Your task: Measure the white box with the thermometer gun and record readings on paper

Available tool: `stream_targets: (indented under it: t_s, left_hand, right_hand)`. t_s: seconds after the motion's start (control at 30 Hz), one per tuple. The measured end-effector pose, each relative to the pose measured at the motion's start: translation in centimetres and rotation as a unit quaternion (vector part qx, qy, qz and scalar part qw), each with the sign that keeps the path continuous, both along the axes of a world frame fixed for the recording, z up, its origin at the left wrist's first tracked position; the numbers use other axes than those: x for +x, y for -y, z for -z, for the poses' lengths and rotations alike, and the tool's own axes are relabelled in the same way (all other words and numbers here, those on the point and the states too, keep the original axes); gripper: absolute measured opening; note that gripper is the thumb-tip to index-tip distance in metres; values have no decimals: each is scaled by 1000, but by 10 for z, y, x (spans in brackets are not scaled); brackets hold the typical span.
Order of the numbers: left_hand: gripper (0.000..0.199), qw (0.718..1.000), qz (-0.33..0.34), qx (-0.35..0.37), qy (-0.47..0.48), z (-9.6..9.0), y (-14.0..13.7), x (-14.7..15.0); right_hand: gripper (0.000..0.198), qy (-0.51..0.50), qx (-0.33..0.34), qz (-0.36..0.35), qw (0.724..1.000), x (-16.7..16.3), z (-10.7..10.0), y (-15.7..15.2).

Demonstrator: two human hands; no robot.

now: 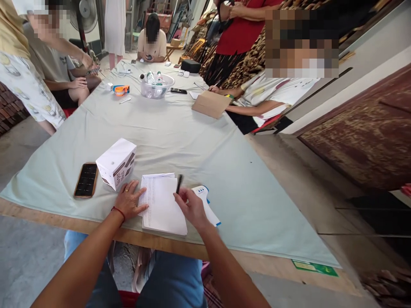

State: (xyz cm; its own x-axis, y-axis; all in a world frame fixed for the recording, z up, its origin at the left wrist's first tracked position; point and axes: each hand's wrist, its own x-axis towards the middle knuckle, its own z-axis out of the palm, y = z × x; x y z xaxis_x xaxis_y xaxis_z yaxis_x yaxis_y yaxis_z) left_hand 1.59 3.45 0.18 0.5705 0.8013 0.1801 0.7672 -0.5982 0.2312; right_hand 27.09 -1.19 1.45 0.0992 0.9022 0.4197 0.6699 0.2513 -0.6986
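A stack of white paper (165, 205) lies near the table's front edge, with rows of handwriting down its left side. My left hand (130, 200) rests with spread fingers at the left margin of the paper, a red cord on its wrist. Over the right side of the sheet, my right hand (192, 206) is closed around a black pen (179, 183), which points upward; the pen's lower end is hidden by my fingers. A white, blue-edged thermometer-gun-shaped item (205, 204) lies partly behind my right hand. Just beyond my left hand stands a white printed box (116, 162).
A phone (86, 180) lies left of the box. Farther up the cloth-covered table (257, 205) are a clear basin (157, 88) with bottles, an orange tape dispenser (121, 90), a dark phone (178, 90) and a black case (190, 66). A person at right holds a brown cardboard (210, 104).
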Motion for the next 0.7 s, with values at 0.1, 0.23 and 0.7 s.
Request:
stream_targets:
  t_s: [0.1,0.23,0.7]
  left_hand:
    - [62,1000,-3,-1,-1,0,0,0]
    - [64,1000,-3,0,1,0,0,1]
    - [64,1000,-5,-12,25,-2,2,3]
  right_hand:
    - [27,-250,-43,68,965,-33,7,11]
    - [26,-368,-103,66,922,-67,17,18]
    - [13,-232,-74,100,965,-80,33,27]
